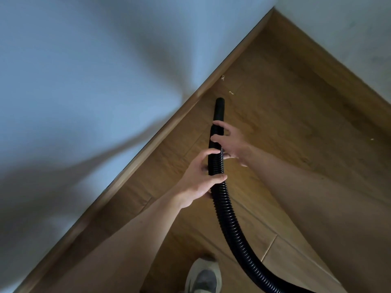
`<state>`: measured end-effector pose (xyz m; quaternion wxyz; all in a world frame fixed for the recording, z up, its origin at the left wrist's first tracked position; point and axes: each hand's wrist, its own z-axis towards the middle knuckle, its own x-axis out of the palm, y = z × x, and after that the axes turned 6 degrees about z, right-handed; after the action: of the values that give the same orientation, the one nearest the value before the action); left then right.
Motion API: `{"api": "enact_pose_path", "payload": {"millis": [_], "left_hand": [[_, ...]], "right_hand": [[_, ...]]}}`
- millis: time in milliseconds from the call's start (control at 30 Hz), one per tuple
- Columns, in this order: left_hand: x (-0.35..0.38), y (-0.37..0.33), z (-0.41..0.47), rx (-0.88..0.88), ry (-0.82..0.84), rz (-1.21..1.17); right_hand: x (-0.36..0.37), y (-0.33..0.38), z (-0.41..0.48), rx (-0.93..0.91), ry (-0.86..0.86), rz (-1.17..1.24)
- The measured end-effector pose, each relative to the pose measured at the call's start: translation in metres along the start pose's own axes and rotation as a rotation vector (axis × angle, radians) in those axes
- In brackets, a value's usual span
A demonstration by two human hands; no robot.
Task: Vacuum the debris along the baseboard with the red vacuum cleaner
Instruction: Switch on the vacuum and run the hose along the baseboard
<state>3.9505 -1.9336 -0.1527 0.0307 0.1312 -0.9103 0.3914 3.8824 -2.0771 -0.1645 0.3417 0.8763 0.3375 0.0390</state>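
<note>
Both arms stretch forward; left hand [197, 178] and right hand [231, 143] curl around the black hose [224, 208] beside the baseboard [165, 131].

Black ribbed hose [222, 208] points toward pale debris [231, 93] beside baseboard [169, 126].

Light: dim, even, without glare
Shadows: broad soft grey bands across the pale blue-white wall [88, 85], darkest lower left
Sharpness: light wooden baseboard [171, 125] and brown plank floor [296, 127] slightly smeared
Edges: bare forearm [127, 240] stretched wide
</note>
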Motion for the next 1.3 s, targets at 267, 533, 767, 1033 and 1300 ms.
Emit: {"api": "enact_pose_path", "payload": {"millis": [267,533,767,1033,1300], "left_hand": [[0.008,-0.015,0.022,0.023,0.044,0.004],[0.010,-0.020,0.035,0.034,0.062,-0.010],[0.008,-0.024,0.042,0.070,0.026,-0.026],[0.003,-0.022,0.051,0.079,0.003,-0.043],[0.006,-0.025,0.062,0.092,0.017,-0.040]], "right_hand": [[-0.020,0.006,0.013,-0.034,-0.061,0.006],[-0.026,0.010,0.023,-0.047,-0.080,0.025],[-0.022,0.020,0.031,-0.058,-0.072,0.026],[-0.019,0.026,0.041,-0.077,-0.031,0.019],[-0.027,0.031,0.051,-0.085,-0.028,-0.058]]}}
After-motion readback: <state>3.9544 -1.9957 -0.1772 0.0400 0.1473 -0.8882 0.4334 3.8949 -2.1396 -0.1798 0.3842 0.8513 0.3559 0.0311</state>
